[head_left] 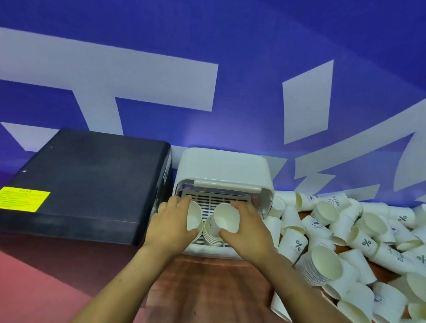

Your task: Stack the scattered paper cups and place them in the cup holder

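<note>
Both hands are working at the open front of the white cup holder (225,169), which is standing on the wooden table (206,293) just right of a black box (81,178). The left hand (172,221) is wrapping around a paper cup (194,219) at the holder's left front, its mouth tilting toward the camera, and the right hand (246,228) is gripping a second cup (226,217) at the holder's front middle, fingers around the wall and thumb under the rim. Between the two hands, on the holder's slatted tray, a short nested stack (212,237) is lying with its rims facing out. Right of the holder, a large heap of loose cups (366,243) is spreading across the table, with another nested stack (317,270) lying on its side at the heap's near edge. These cups are looking very light, thin-walled and easy to crush, so a gentle hold around the mid-wall, or a pinch at the stiffer rolled rim, is probably the safest. Nested stacks are likely stiffer but may slide apart when tipped, so supporting both ends is seeming wise.
</note>
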Demonstrator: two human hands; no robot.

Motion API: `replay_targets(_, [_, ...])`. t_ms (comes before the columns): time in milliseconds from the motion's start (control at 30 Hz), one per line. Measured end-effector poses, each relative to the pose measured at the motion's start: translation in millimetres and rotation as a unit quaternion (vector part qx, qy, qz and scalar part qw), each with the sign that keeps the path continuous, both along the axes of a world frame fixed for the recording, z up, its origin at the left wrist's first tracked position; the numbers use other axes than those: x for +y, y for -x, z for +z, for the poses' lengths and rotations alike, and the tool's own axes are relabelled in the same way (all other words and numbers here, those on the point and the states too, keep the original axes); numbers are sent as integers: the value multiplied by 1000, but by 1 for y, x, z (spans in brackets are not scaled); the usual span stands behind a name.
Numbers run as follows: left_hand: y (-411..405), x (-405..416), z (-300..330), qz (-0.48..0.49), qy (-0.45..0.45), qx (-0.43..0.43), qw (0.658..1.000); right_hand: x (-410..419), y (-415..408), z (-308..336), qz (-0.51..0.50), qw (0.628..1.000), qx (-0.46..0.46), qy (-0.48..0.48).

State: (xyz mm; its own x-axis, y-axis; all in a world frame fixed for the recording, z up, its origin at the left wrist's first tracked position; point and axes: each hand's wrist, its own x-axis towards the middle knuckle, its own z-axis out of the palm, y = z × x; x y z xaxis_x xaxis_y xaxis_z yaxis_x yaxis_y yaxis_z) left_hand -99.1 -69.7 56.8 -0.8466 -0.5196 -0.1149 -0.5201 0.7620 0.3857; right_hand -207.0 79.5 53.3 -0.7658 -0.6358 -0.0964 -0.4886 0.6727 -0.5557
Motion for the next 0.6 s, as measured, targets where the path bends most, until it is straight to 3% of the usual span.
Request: replay_targets(600, [27,-5,-52,-8,-1,-118,993,-17,20,-53,29,995,-35,-93])
